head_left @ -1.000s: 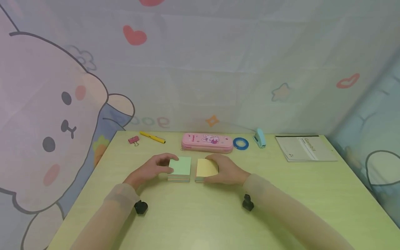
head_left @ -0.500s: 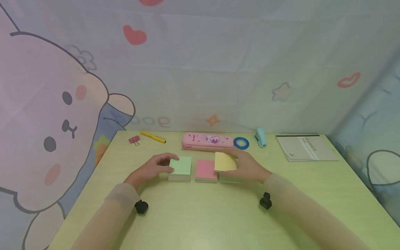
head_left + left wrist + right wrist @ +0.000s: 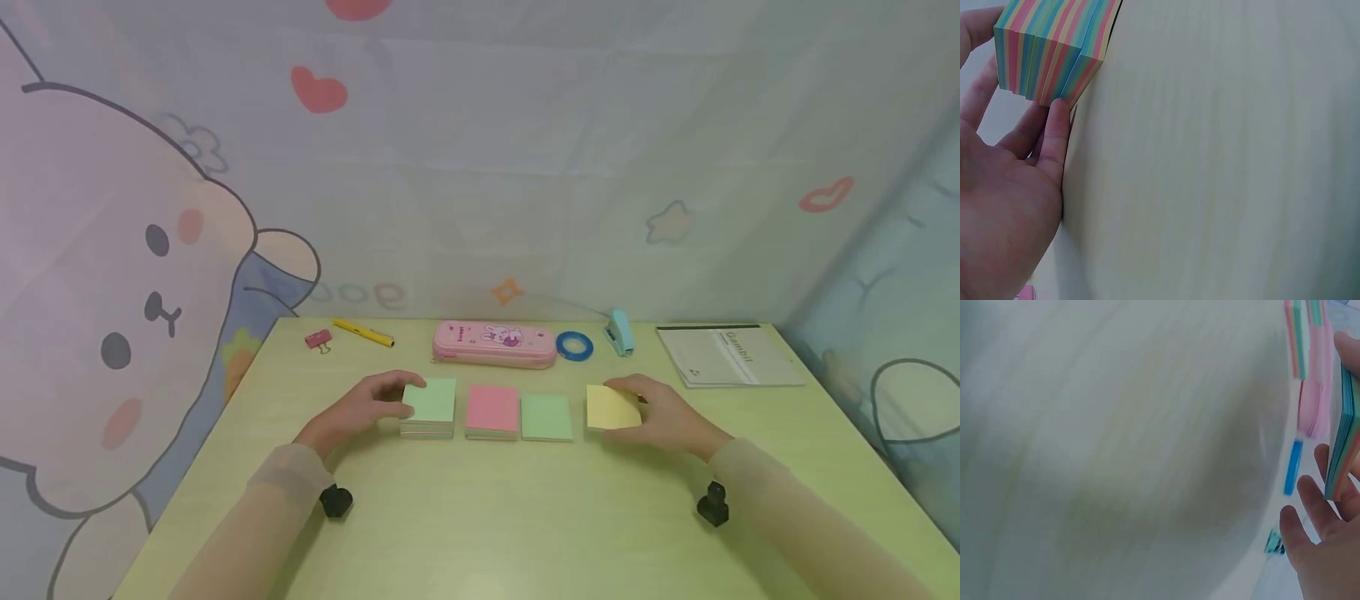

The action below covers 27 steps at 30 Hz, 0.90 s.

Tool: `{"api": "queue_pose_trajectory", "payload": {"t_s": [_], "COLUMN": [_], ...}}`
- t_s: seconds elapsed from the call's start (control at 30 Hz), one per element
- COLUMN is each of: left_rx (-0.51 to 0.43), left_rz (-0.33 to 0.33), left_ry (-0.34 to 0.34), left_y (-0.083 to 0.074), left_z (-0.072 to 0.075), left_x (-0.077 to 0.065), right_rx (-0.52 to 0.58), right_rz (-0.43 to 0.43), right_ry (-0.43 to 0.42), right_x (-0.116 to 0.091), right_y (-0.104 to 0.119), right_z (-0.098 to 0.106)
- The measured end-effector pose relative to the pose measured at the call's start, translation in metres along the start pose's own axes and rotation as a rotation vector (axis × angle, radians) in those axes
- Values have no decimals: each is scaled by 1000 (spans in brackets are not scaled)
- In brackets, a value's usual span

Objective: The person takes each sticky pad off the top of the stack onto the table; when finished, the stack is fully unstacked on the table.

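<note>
A thick stack of sticky notes with a green top (image 3: 431, 398) stands on the table, its striped sides (image 3: 1047, 50) showing in the left wrist view. My left hand (image 3: 354, 410) grips its left side between thumb and fingers. To its right sit a pink-topped sticky note stack (image 3: 492, 407) and a thin green sticky note pad (image 3: 547, 415), side by side. Farther right, my right hand (image 3: 667, 418) holds a yellow-topped sticky note pad (image 3: 612, 407), thumb on the near side and fingers on the far side. The right wrist view shows its layered edges (image 3: 1345, 434), held off the table.
Behind the stacks lies a pink pencil case (image 3: 495, 345), with a blue tape roll (image 3: 574, 347) and a light-blue stapler (image 3: 619, 333) beside it. A notebook (image 3: 727, 357) is at back right; a yellow pen (image 3: 363, 332) and red binder clip (image 3: 318, 340) at back left.
My right hand has lifted the yellow-topped pad off and carried it right, uncovering the pink-topped stack; the thin green pad now shows beside that. My left hand stays at its stack.
</note>
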<state>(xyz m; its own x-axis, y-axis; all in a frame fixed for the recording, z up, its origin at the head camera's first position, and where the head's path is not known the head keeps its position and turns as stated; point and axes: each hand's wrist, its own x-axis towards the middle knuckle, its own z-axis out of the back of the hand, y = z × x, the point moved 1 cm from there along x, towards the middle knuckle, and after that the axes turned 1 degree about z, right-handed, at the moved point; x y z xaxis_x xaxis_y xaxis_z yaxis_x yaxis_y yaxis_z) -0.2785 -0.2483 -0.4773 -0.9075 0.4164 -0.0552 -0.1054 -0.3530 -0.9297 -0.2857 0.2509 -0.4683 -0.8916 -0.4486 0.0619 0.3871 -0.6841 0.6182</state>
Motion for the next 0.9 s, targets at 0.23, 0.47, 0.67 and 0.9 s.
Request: {"api": "queue_pose_trajectory", "payload": {"t_s": [0.23, 0.47, 0.67, 0.9], "left_rx": [0, -15, -40, -71], "left_rz": [-12, -34, -53, -63], "left_ry": [8, 20, 37, 71], "left_y": [-1, 5, 7, 10], "left_z": [0, 2, 2, 3], "left_x": [-2, 1, 0, 1], "right_rx": [-56, -87, -123, -141], "right_rz": [15, 50, 86, 68], "right_ry": [50, 56, 42, 59], "right_x": [-7, -4, 0, 3], "right_y": [-11, -11, -14, -10], "right_z": [-1, -5, -11, -13]}}
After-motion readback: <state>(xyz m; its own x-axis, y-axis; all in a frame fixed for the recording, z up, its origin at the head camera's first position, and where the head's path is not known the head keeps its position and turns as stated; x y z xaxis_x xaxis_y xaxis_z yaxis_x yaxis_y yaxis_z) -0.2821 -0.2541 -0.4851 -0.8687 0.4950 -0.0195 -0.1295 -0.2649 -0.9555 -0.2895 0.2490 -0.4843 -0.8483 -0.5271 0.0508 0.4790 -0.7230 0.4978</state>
